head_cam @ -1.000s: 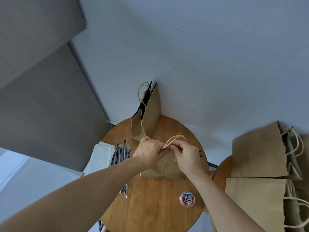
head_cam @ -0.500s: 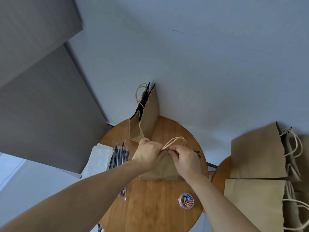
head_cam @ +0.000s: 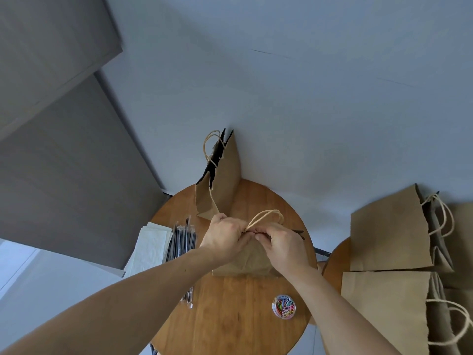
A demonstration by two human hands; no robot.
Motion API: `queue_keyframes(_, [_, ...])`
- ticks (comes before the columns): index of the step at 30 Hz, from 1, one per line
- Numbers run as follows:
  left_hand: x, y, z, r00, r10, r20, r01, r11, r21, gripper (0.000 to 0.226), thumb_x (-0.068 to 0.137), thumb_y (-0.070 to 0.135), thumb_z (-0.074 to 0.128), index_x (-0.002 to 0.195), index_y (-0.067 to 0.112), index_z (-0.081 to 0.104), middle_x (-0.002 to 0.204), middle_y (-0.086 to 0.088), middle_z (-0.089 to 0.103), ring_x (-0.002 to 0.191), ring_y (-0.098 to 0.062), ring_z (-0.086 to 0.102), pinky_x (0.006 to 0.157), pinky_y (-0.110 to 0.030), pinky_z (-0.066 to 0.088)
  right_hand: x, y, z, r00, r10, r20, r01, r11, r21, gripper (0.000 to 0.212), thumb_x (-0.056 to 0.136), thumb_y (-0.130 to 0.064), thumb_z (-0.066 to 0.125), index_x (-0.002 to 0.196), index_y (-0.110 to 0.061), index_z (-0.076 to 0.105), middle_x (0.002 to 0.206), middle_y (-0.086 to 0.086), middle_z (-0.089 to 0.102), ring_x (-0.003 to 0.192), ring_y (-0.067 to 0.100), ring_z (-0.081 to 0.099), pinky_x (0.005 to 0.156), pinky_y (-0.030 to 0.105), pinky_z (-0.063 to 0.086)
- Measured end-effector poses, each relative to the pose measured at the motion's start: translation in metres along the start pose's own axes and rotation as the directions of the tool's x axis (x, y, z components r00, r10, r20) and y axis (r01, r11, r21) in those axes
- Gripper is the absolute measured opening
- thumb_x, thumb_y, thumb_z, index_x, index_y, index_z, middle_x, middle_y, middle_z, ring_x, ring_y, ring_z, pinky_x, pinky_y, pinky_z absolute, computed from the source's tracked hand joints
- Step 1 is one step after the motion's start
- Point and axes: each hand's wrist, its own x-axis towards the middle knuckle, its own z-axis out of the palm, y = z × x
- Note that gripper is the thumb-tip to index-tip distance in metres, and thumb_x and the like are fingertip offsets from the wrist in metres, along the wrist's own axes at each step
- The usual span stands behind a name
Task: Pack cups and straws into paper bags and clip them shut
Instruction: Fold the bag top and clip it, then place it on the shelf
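A brown paper bag [head_cam: 247, 261] stands in the middle of the round wooden table [head_cam: 230, 319], its rope handles looping up above my fingers. My left hand [head_cam: 225, 238] and my right hand [head_cam: 282, 245] both pinch the bag's top edge together, fingertips meeting at the mouth. Whether a clip sits between them is hidden. A second paper bag [head_cam: 222, 180] stands open behind, against the wall. Wrapped black straws [head_cam: 181, 242] lie to the left. A clear tub of coloured paper clips [head_cam: 283, 306] sits near the front right.
White paper sheets [head_cam: 151, 248] lie at the table's left edge beside the straws. Several flat paper bags [head_cam: 389, 234] are stacked on a second wooden table at the right. A pale wall rises directly behind the table.
Both hands stay pinched on the bag's top; the fingers have shifted only slightly. The view has drifted a little.
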Motion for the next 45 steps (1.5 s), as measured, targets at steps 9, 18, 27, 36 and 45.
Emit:
queue_keyframes(9, [-0.011,-0.015,-0.024,0.998,-0.039,0.041,0.038,0.999,0.021,0.052,0.079,0.041,0.067,0.129,0.032,0.057,0.119,0.012,0.062,0.112,-0.012,0.055,0.104,-0.038,0.041,-0.034,0.039,-0.029,0.944,0.059,-0.325,-0.017,0.991,0.131,0.025,0.087,-0.037,0.062,0.103,-0.018,0.064,0.092,-0.014,0.056,0.065,0.004,0.057,0.054,0.009,0.044])
queue_keyframes(18, [-0.039,-0.056,-0.020,0.921,-0.327,0.210,0.363,0.917,-0.166,0.030,0.079,0.027,0.072,0.106,0.039,0.068,0.098,0.023,0.065,0.088,0.005,0.060,0.071,-0.008,0.046,-0.053,0.067,-0.024,0.931,0.312,0.189,-0.360,0.871,0.334,0.059,0.073,-0.066,0.065,0.127,-0.050,0.047,0.089,-0.020,0.068,0.076,0.004,0.066,0.076,0.019,0.050])
queue_keyframes(27, [-0.053,-0.044,-0.027,0.899,-0.412,0.145,0.436,0.819,-0.374,0.024,0.097,0.025,0.062,0.075,0.029,0.068,0.064,0.017,0.066,0.064,-0.003,0.059,0.056,-0.011,0.044,-0.040,0.049,-0.013,0.875,0.460,0.147,-0.483,0.820,0.306,0.008,0.098,-0.032,0.057,0.097,-0.026,0.063,0.080,-0.007,0.071,0.069,-0.002,0.068,0.063,0.028,0.056])
queue_keyframes(36, [-0.089,-0.004,-0.124,0.892,-0.449,-0.042,0.289,0.640,-0.712,0.017,0.097,0.028,0.062,0.094,0.014,0.071,0.070,0.002,0.070,0.057,-0.016,0.061,0.057,-0.029,0.054,-0.011,-0.041,-0.053,0.889,0.432,-0.153,-0.302,0.803,0.514,0.012,0.098,-0.039,0.055,0.095,-0.030,0.061,0.061,-0.004,0.067,0.056,0.008,0.064,0.056,0.031,0.051])
queue_keyframes(45, [-0.171,0.003,-0.240,0.851,-0.415,-0.322,0.006,0.620,-0.785,0.022,0.098,0.028,0.061,0.090,0.012,0.074,0.075,-0.001,0.074,0.064,-0.017,0.067,0.062,-0.033,0.058,0.011,-0.191,-0.107,0.863,0.251,-0.439,-0.023,0.887,0.462,0.016,0.098,-0.033,0.058,0.087,-0.021,0.056,0.054,0.003,0.057,0.050,0.007,0.056,0.056,0.016,0.040])
